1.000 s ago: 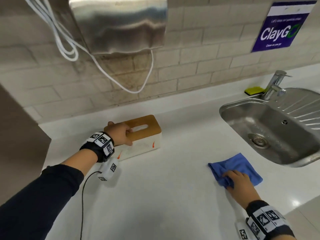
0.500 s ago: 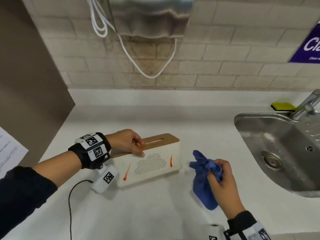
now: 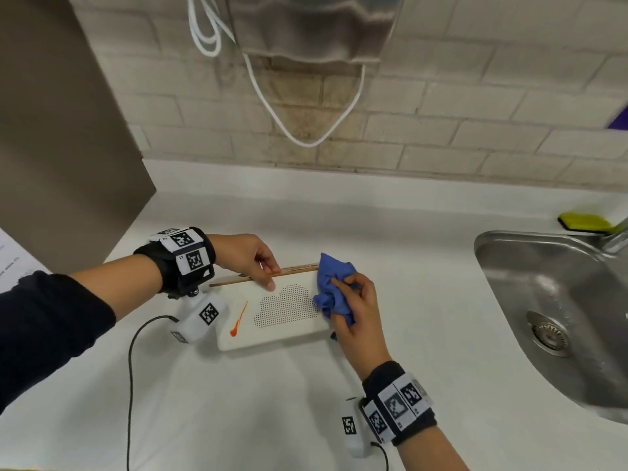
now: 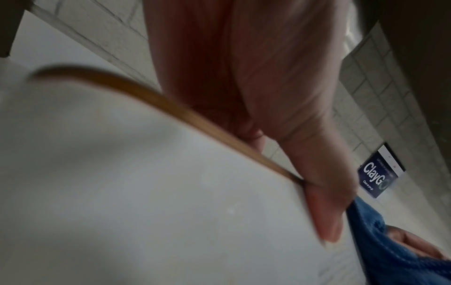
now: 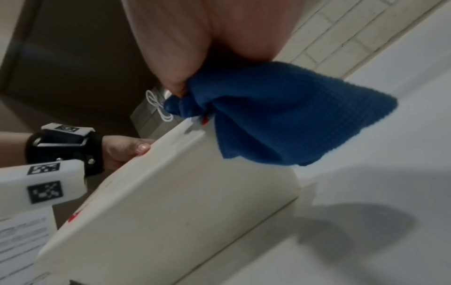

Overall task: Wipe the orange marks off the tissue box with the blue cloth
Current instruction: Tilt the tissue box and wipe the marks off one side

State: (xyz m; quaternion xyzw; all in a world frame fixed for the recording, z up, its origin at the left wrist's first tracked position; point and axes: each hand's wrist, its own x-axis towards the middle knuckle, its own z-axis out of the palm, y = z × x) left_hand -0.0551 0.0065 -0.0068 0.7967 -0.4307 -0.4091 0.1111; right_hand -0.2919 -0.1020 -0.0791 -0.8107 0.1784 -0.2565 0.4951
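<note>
Tissue box, white with a wooden lid and a dotted cloud pattern on its front, is stood on the white bench, left of the steel sink. Its upper left edge is gripped by the left hand, the thumb laid down over the front face and the fingers curled over the lid. A bunched blue cloth is clutched in the right hand and is pressed against the right end of the box's front. One orange mark is seen on the left part of the front, well apart from the cloth; another red-orange trace is glimpsed just beside the cloth in the right wrist view.
</note>
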